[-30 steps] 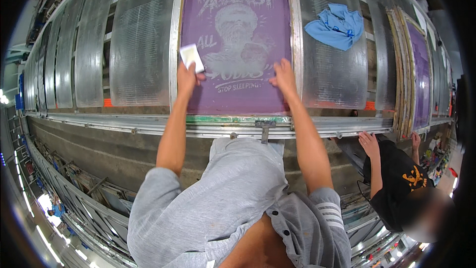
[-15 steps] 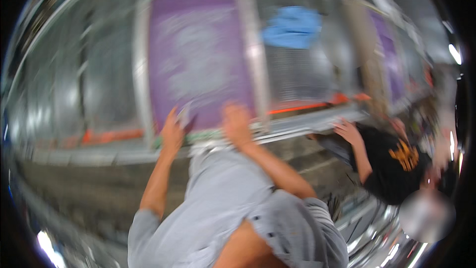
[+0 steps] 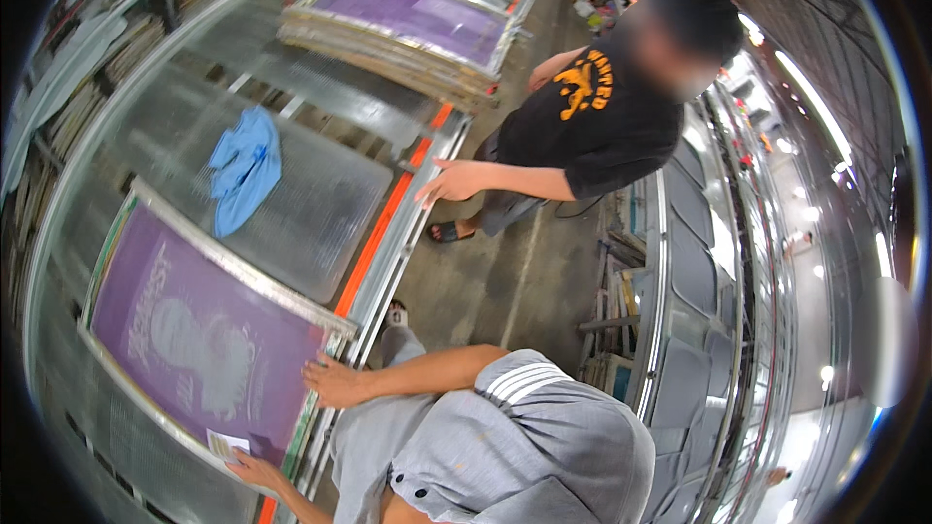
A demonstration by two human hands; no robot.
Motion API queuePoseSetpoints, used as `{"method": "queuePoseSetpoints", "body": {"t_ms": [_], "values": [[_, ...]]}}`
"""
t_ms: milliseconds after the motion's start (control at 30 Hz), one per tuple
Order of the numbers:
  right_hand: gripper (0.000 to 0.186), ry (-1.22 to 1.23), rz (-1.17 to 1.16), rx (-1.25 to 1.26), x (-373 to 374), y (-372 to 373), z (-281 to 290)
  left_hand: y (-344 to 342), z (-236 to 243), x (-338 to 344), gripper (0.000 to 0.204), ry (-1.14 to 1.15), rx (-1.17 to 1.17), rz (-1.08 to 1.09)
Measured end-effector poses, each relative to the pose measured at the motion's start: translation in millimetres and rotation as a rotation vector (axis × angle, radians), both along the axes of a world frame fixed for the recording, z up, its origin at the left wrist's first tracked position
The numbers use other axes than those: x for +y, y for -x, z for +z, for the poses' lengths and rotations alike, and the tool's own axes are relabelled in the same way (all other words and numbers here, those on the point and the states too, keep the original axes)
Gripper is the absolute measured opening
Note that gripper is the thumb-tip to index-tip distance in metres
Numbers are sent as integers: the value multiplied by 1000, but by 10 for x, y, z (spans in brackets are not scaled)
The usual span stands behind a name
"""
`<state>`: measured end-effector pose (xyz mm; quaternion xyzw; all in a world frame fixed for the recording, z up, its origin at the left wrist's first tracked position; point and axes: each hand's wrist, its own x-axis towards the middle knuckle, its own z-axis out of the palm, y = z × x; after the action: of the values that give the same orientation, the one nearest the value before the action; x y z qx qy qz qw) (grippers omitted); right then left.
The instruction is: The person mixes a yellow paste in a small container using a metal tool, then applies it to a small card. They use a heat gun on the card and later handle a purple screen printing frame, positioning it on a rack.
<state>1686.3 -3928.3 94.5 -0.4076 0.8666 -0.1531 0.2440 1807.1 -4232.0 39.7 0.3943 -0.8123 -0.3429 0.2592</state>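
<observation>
A screen-printing frame (image 3: 216,241) with purple mesh (image 3: 136,281) and a pale printed design lies flat on the table before me. At its near corner, my left hand (image 3: 260,472) pinches a small white slip of paper (image 3: 228,442) just over the mesh. My right hand (image 3: 335,381) lies with fingers spread on the frame's near edge, holding nothing. Beyond the frame, a crumpled blue cloth (image 3: 245,167) rests on the table's glassy surface.
A stack of similar frames (image 3: 388,73) stands farther along the table (image 3: 335,223). Its edge carries an orange strip (image 3: 386,223). A co-worker in a black shirt (image 3: 592,121) stands beside it, one hand (image 3: 454,180) at the edge. Racks (image 3: 670,330) line the right side of the aisle.
My view has swung to the right, bringing the co-worker and aisle into the middle. My hands stay at the frame's near edge, the left with the paper slip.
</observation>
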Motion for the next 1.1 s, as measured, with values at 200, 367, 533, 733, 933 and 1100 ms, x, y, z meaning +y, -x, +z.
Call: {"method": "queuePoseSetpoints", "body": {"t_ms": [200, 367, 533, 733, 933, 1100], "values": [[44, 419, -150, -319, 34, 115, -256, -911, -285, -245, 35, -253, 48, 585], [40, 464, -771, 264, 443, 714, -227, -1056, -41, -221, 30, -462, 258, 427], [43, 386, -853, -289, 768, 881, -288, -842, 272, -231, 24, -565, 113, 435], [51, 412, -862, -554, 706, 1028, -483, -755, 403, -339, 28, -628, 232, 464], [62, 476, -910, -1021, 460, 1362, -268, -779, 801, -410, 26, -467, 292, 510], [70, 277, -1022, -681, 341, 1345, -209, -736, 1185, -122, 26, -624, 291, 509]]}}
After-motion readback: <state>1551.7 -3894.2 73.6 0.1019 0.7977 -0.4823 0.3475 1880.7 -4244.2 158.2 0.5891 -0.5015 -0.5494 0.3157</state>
